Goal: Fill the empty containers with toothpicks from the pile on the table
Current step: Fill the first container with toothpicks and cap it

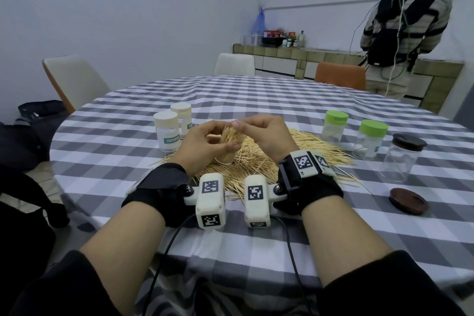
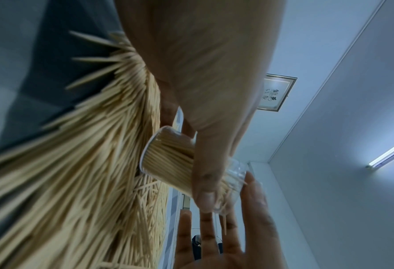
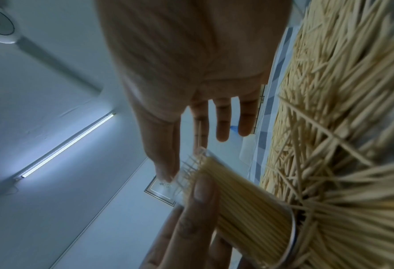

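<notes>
Left hand (image 1: 205,143) gripping a toothpick-packed clear jar (image 1: 229,147) over the pile (image 1: 259,159) on the desk (image 1: 230,90).
Right hand (image 1: 266,133) at the jar mouth: fingers (image 3: 222,123) seen straight only from the wrist; lidded jars (image 1: 168,133) either side.

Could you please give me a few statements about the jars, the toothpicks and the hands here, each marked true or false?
1. The left hand grips a clear container packed with toothpicks. True.
2. The container in hand has its lid on. False: its mouth is open, with toothpick tips sticking out.
3. Two green-lidded jars stand to the right of the toothpick pile. True.
4. The brown lid sits on a jar. False: it lies flat on the tablecloth.
5. The right hand rests flat on the tablecloth. False: it is raised at the container's mouth.
</notes>
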